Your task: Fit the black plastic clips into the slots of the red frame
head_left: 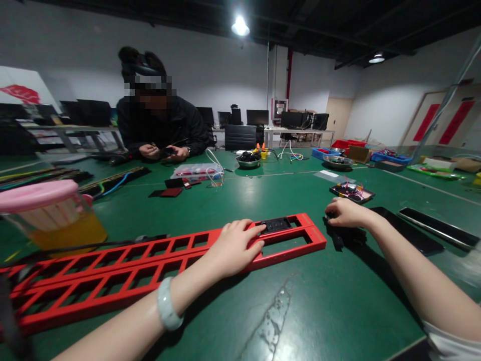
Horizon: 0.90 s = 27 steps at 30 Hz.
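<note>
A long red frame (pixel 150 258) with two rows of rectangular openings lies across the green table in front of me. My left hand (pixel 235 248) rests flat on it near its right end, fingers spread. Its fingertips touch or nearly touch a black rectangular module (pixel 276 225) seated in the back row's end opening. Just right of the frame, my right hand (pixel 347 213) is closed with curled fingers at a small pile of black plastic parts (pixel 338 235). A dark piece shows at its fingertips, its exact kind unclear. The hand hides part of the pile.
Right of the pile lie a black slab (pixel 408 230) and a silver-edged device (pixel 439 226). A tray of wired electronics (pixel 352 192) sits behind. A pink-lidded jug (pixel 56 215) stands at left. Across the table, a person (pixel 161 125) handles something small.
</note>
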Tool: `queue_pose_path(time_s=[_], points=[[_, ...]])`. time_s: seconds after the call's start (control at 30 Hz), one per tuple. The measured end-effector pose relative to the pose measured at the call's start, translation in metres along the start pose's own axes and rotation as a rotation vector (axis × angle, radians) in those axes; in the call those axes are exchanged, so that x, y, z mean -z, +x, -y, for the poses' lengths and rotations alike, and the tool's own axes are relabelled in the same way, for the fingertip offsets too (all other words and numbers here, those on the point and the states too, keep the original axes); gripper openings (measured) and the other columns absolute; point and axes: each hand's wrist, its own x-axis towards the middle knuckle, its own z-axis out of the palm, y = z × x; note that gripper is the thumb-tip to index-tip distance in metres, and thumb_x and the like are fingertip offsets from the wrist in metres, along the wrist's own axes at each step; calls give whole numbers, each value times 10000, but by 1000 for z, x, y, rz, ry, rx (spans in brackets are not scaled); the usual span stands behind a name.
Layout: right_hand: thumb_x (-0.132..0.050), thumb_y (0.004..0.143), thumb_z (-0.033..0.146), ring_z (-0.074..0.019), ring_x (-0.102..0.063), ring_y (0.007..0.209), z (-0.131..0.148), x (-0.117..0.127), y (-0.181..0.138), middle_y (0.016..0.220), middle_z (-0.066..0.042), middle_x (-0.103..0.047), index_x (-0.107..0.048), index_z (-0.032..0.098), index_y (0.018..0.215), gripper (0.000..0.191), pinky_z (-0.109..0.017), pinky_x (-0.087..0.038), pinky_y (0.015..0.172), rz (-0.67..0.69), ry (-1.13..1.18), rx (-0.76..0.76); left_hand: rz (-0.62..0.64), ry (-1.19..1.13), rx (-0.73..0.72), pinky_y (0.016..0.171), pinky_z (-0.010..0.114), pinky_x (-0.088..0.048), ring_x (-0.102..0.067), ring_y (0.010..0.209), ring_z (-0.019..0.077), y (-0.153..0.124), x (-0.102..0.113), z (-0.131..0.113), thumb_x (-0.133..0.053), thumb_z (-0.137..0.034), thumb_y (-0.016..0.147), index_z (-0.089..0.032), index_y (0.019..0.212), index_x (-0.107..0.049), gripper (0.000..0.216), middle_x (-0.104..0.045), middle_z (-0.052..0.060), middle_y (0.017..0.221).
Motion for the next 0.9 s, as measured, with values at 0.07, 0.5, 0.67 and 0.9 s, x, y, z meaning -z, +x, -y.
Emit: queue_pose_path(time_s=[0.07,0.5,0.67,0.9], points=[[-563,670,275,-205,-572,817,2,-2,1,938,-99,-592,-652,166,942,306,-280,-444,757,-68,29,24,-6,5,-3,901,375,-321,-430,1056,231,0,-1,0,-345,-412,858,-291,1225,-460,403,-482,58,1175],[-646,655,384,-206,-572,839,93,-14,3,940,-37,-594,-550,264,997,375,-364,-486,723,-441,501,298,-21,15,14,908,376,-315,-435,1060,237,-1,-3,-1,-356,-419,851,-262,1230,-449,420,-490,64,1173],[-647,668,401,-206,-576,889,128,-30,3,975,-34,-594,-556,313,1060,412,-372,-487,766,-343,611,444,-25,6,14,910,378,-312,-431,1070,242,-1,-3,-2,-359,-421,850,-248,1285,-369,468,-492,74,1173],[-651,669,341,-212,-555,983,140,-40,2,1065,-29,-578,-546,336,1111,454,-394,-458,855,-317,624,495,-24,-14,30,916,380,-303,-424,1093,231,-1,-6,-1,-301,-368,884,-252,1334,-271,466,-480,76,1200]])
